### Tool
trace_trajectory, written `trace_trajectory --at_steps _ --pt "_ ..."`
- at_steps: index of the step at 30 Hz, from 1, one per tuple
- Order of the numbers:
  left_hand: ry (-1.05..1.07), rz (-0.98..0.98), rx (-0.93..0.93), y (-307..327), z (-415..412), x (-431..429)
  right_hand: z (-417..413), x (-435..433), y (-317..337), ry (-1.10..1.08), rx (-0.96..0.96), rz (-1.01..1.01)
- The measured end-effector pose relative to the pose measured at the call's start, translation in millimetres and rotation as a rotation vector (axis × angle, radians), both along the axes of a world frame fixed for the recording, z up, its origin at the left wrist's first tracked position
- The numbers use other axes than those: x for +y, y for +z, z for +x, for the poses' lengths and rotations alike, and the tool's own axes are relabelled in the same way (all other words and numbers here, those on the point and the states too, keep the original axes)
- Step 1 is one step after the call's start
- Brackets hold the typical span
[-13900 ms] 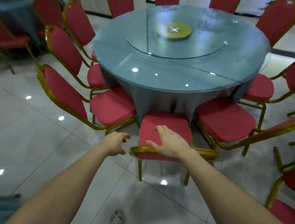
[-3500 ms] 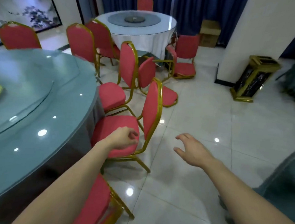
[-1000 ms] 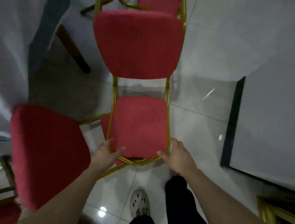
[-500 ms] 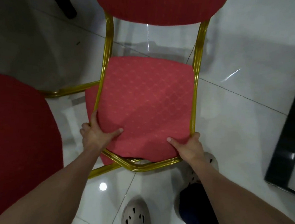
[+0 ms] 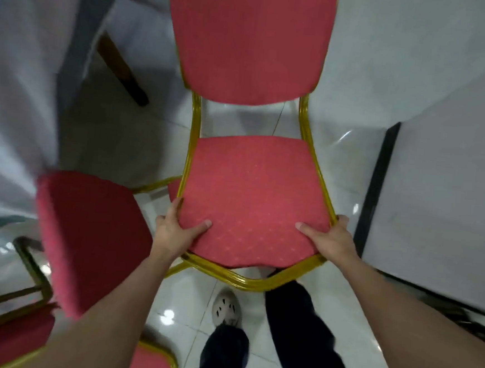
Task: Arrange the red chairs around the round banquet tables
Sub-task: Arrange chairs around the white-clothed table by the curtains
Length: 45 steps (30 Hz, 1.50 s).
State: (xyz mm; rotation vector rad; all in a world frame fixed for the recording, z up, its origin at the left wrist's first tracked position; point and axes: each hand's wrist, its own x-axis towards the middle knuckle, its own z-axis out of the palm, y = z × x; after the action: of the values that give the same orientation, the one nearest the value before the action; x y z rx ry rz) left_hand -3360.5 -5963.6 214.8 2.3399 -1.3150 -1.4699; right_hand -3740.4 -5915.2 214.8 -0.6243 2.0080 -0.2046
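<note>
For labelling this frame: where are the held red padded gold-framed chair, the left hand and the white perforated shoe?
Red padded gold-framed chair (image 5: 252,196), head view, middle of seat cushion.
Left hand (image 5: 177,232), head view, back of hand.
White perforated shoe (image 5: 226,309), head view, toe top.

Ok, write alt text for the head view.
The left hand and right hand grip a red chair by its seat's front corners, thumbs on the cushion. A second red chair stands to its left, beside a white tablecloth.

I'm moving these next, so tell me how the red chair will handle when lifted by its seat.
Probably stiff: the chair has a gold tube frame. Likely to tip backward, since the left hand and right hand grip the seat's front corners, far from the tall backrest. Padded fabric should not slip.
</note>
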Motion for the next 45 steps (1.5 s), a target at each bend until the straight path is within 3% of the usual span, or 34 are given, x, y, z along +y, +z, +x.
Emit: trace_trajectory --at_steps 6,11,14,18,23,27,32,36,40,45 --pt "-0.026 -0.032 0.025 193.9 -26.7 -99.8 -24.1 -100.3 186.8 -0.049 -0.020 -0.110" --pt "0.011 -0.275 0.104 289.9 -64.6 -175.6 -8.0 -185.5 279.7 -0.002 0.057 -0.329" --pt "0.017 -0.371 0.083 324.6 -92.8 -227.3 7.5 -238.6 304.0 0.112 0.217 -0.497" --pt "-0.022 -0.466 -0.124 349.4 -124.0 -330.9 -0.9 -340.7 317.2 0.237 0.421 -0.701" --pt "-0.160 -0.390 -0.344 370.6 -143.1 -463.5 -28.3 -468.7 327.9 0.316 0.471 -0.773" --pt "-0.082 -0.448 -0.372 370.5 -152.5 -514.0 -32.8 -519.5 324.4 0.306 0.521 -0.828" --pt "-0.069 -0.451 -0.358 364.8 -152.1 -515.9 -35.2 -519.8 318.6 0.324 0.563 -0.881" --pt "0.126 -0.502 -0.167 361.4 -152.5 -491.1 -40.8 -513.9 311.9 0.292 0.480 -0.819" --pt "0.109 -0.331 -0.095 307.5 -133.7 -385.6 -40.3 -446.4 261.6 0.223 0.352 -0.485" --pt "0.098 -0.065 -0.084 238.4 -78.4 -205.2 22.4 -303.4 208.2 0.616 0.049 -0.235"
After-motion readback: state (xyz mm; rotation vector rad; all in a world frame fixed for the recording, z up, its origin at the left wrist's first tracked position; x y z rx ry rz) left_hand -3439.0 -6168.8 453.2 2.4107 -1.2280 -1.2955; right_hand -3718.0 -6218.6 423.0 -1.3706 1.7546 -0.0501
